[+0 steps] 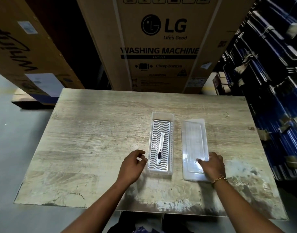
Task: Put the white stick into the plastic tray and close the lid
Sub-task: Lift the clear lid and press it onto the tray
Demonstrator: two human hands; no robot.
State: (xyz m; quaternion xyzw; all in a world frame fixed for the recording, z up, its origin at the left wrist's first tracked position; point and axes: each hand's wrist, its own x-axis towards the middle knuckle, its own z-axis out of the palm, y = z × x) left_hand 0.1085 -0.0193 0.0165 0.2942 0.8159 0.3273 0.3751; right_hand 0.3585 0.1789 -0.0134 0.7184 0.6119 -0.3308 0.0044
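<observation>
A clear plastic tray (162,115) with a white wavy grid insert lies lengthwise in the middle of the table. The white stick (161,147), with a dark patch near its lower end, lies inside the tray on the grid. The clear lid (194,140) lies flat on the table just right of the tray. My left hand (133,163) hovers at the tray's near left corner, fingers curled and apart, holding nothing. My right hand (211,165) rests on the lid's near end, thumb on top and fingers around its right edge.
The worn wooden table (94,140) stands on a grey floor. A large LG washing machine carton (161,44) rises right behind it, another carton (26,47) at the back left. Stacked blue packs (270,81) line the right side.
</observation>
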